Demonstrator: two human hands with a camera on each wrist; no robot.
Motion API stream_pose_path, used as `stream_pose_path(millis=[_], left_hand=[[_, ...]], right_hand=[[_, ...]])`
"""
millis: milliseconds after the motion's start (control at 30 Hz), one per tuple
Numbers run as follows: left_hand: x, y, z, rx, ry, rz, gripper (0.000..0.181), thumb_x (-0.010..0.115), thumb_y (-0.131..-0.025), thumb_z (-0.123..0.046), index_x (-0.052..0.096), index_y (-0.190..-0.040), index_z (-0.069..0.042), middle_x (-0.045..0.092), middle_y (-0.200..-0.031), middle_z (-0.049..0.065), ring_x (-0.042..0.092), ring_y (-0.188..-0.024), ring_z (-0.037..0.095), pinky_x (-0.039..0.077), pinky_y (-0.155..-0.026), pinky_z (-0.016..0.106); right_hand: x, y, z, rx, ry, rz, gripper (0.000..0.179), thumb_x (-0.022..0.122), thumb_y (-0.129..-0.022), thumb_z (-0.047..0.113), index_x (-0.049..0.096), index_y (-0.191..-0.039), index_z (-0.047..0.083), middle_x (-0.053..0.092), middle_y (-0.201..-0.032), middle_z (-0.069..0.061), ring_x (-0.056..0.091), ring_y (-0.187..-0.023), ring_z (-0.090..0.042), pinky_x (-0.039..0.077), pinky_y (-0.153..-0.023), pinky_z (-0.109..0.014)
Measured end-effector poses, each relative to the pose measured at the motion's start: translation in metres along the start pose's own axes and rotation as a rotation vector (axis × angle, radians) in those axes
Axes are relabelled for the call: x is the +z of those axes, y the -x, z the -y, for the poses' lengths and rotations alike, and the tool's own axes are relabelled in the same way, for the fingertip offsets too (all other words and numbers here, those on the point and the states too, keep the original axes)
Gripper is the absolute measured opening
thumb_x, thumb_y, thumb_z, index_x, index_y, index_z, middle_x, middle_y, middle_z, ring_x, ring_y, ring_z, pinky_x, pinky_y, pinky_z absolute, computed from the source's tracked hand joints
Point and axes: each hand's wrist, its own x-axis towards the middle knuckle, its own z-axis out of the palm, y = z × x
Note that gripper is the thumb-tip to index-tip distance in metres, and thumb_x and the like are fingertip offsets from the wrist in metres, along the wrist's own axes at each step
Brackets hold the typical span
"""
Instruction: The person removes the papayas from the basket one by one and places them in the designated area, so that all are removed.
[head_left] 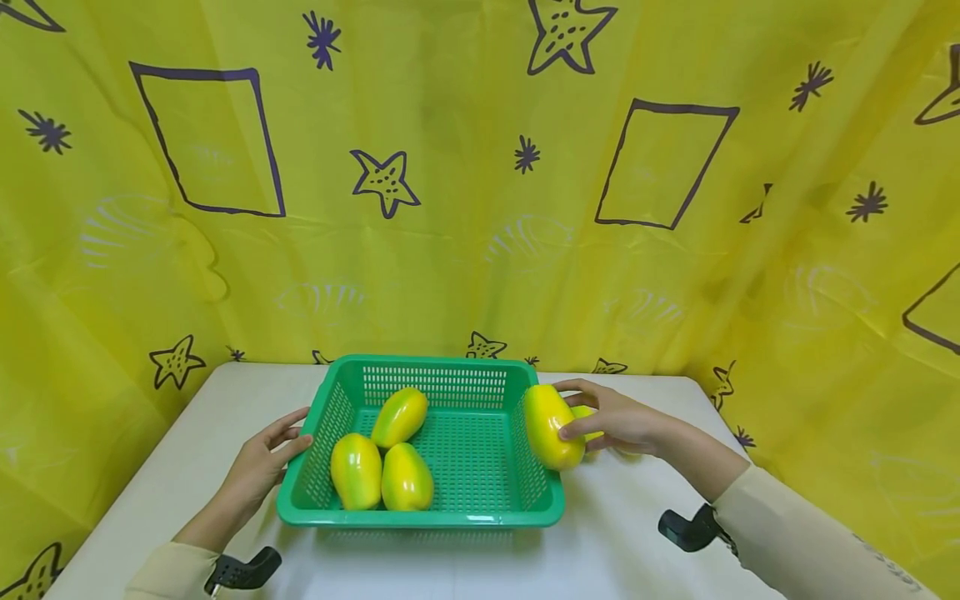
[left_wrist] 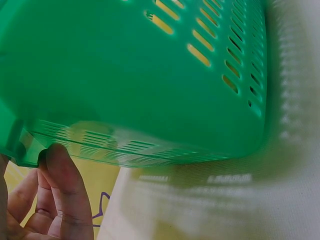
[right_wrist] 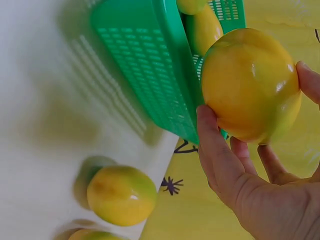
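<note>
A green plastic basket [head_left: 480,450] with slotted sides holds three yellow mangoes, one at the back [head_left: 400,417], one front left [head_left: 356,472] and one beside it [head_left: 407,477]. On its left side, my left hand [head_left: 258,462] grips the rim; the thumb [left_wrist: 62,172] shows right at the lip in the left wrist view. My right hand [head_left: 618,419] holds another yellow mango [head_left: 551,427] between thumb and fingers, raised at the basket's right rim. Under that hand, a mango [right_wrist: 122,195] lies on the table, partly hidden in the head view.
Another mango [right_wrist: 95,235] shows at the bottom edge of the right wrist view. The white table [head_left: 600,517] carries the basket. A yellow patterned curtain [head_left: 465,275] hangs behind the table and along both sides.
</note>
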Motion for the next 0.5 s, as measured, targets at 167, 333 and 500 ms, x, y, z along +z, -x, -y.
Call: stream_pose_path(millis=[167, 333, 500], left_hand=[[0.0, 0.0, 0.001, -0.002, -0.001, 0.002, 0.065, 0.06, -0.099, -0.031, 0.032, -0.154, -0.009, 0.046, -0.134, 0.02, 0.058, -0.09, 0.007, 0.056, -0.074, 0.025], [-0.001, -0.002, 0.002, 0.001, -0.003, 0.007, 0.067, 0.06, -0.099, -0.033, 0.031, -0.154, -0.008, 0.046, -0.134, 0.02, 0.058, -0.091, 0.007, 0.056, -0.074, 0.025], [0.0, -0.001, 0.002, -0.001, -0.001, 0.004, 0.066, 0.06, -0.099, -0.032, 0.031, -0.154, -0.008, 0.047, -0.133, 0.019, 0.058, -0.091, 0.007, 0.056, -0.075, 0.025]], right_hand=[[-0.009, 0.005, -0.003, 0.004, 0.004, -0.013, 0.083, 0.074, -0.083, 0.011, 0.026, -0.151, 0.005, 0.03, -0.149, -0.027, 0.062, -0.101, -0.028, 0.056, -0.087, -0.047], [-0.018, 0.011, -0.006, 0.017, 0.037, -0.035, 0.084, 0.073, -0.084, 0.014, 0.024, -0.152, 0.005, 0.029, -0.149, -0.028, 0.061, -0.1, -0.026, 0.055, -0.089, -0.045], [-0.028, 0.015, -0.009, 0.023, 0.049, -0.051, 0.085, 0.072, -0.085, 0.015, 0.022, -0.153, 0.005, 0.028, -0.149, -0.029, 0.06, -0.105, -0.028, 0.052, -0.093, -0.051]])
